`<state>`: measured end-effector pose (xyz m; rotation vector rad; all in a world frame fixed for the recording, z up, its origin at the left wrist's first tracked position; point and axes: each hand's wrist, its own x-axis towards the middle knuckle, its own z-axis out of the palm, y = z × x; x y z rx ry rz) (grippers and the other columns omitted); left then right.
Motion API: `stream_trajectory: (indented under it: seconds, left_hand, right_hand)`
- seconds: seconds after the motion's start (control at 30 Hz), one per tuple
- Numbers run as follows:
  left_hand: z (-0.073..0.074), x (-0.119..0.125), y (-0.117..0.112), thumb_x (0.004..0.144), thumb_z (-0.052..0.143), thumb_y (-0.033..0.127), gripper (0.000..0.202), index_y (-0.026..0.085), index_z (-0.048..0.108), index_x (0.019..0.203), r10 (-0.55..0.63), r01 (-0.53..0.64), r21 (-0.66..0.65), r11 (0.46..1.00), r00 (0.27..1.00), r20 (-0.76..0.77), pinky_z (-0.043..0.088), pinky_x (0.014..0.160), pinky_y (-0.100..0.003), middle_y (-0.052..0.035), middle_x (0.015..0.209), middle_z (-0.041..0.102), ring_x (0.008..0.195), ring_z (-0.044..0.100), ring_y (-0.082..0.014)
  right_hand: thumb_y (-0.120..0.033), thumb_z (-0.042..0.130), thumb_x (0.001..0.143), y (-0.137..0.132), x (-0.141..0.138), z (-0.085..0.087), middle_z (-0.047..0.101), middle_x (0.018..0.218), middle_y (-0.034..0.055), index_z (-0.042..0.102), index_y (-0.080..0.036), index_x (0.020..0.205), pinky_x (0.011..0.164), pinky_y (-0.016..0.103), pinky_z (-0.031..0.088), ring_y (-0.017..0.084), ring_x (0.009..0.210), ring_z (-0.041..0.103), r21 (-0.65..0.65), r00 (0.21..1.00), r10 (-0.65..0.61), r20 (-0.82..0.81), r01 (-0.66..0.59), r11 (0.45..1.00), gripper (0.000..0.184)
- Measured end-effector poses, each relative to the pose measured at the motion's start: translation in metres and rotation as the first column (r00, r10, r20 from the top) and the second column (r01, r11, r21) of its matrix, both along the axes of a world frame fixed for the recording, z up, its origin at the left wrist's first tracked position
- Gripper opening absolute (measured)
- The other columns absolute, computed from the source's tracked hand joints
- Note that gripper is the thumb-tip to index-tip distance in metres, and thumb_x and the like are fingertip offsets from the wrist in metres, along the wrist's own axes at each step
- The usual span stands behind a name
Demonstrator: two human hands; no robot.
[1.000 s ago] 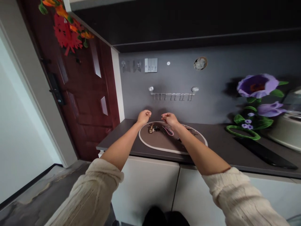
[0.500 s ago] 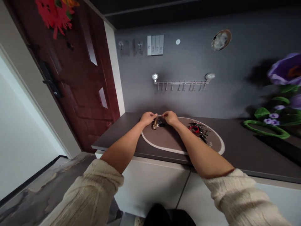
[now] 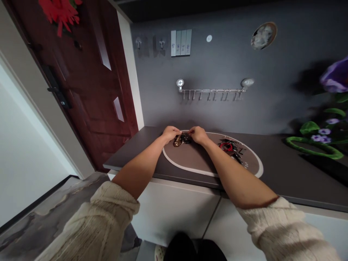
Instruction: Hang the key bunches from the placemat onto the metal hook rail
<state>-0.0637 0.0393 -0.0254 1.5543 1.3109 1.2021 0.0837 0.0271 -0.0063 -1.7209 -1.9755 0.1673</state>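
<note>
In the head view, a gold-and-black bunch (image 3: 185,139) lay on the mat's (image 3: 195,156) left end, between the left hand (image 3: 170,133) and right hand (image 3: 199,135). Their fingers (image 3: 177,131) were narrowed; whether they gripped it was unclear. A partly red pile (image 3: 235,151) lay rightward.

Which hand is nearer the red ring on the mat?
Right. The right hand is to the left of the red ring, apart from it; the left hand is farther left, beyond the shiny bundle.

We see dim light, brightest on the smooth white surface (image 3: 19,145) at far left; soft shadow darkens the flat grey backboard (image 3: 274,79) at right; wide-angle distortion stretches the edges.
</note>
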Motion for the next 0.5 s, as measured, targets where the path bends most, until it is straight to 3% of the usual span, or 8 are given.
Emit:
stream_trajectory:
  seconds: [0.5]
  left_hand:
    - [0.0090,-0.0008,-0.0047,0.060,0.062,0.007,0.009,0.013,0.061,0.067,0.028,-0.002,-0.091,0.996,0.960,0.280,0.042,0.063,-0.025,-0.0013,0.059,0.059,0.053,0.052,-0.0080]
  right_hand:
    - [-0.015,0.054,0.066,-0.0029,0.0014,0.0039,0.065,0.086,0.0058,0.066,-0.021,0.083,0.068,0.024,0.040,0.016,0.080,0.057,-0.004,0.999,-0.034,-0.013,0.033,0.999,0.022]
